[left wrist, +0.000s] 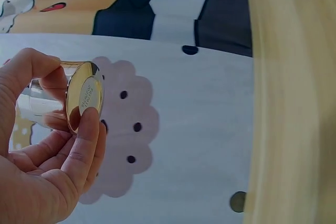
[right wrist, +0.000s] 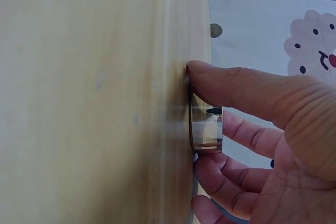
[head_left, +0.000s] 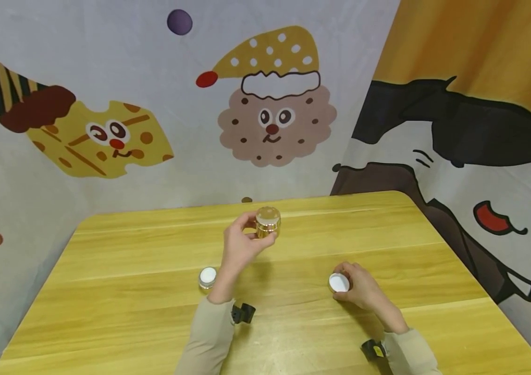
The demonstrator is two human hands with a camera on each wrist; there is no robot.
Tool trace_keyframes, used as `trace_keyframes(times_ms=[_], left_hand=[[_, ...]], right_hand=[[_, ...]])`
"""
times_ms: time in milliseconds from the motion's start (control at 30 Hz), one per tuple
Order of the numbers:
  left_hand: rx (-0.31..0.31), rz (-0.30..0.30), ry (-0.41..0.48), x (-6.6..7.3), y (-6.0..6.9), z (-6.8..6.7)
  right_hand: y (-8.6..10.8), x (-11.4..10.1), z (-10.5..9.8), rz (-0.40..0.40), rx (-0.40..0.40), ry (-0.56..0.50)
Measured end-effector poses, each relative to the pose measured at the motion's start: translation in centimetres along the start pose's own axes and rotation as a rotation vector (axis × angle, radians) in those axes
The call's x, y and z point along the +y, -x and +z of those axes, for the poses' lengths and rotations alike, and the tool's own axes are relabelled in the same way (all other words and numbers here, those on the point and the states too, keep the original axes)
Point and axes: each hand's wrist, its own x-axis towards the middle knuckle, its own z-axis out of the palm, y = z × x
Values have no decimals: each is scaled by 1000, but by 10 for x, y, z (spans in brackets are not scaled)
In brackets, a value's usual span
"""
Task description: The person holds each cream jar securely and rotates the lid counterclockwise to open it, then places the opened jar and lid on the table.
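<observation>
Gold jar (head_left: 268, 224) is just below frame centre, pinched by our left hand (head_left: 241, 246). We'd grip the sides evenly and hold it level; gloss probably slips. Looks mirror-shiny, printed label on its base. Lower right, our right hand (head_left: 362, 289) pinches a shiny cap (head_left: 339, 283), white face up, by the table (head_left: 293, 328). White-topped jar (head_left: 208, 276) sits lower left of centre.

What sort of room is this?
Perhaps a small indoor spot set up for recording: a wooden table fronts a cartoon-printed backdrop with a smiling cookie, and a small black device sits at each wrist.
</observation>
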Motion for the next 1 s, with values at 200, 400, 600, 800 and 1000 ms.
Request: trace_keyframes(times_ms=[200,400,600,800,1000], left_hand=[[23,28,37,10,-3,-4],[24,53,41,18,-5,-9],[41,61,26,26,-8,-11],[39,53,26,33,-9,-12],[32,44,32,36,-9,-14]], right_hand=[[1,-1,0,0,-2,-1],[2,-3,0,-11,3,5],[2,-3,0,-25,12,14],[2,-2,-1,-39,16,26],[2,-1,-3,-61,12,20]])
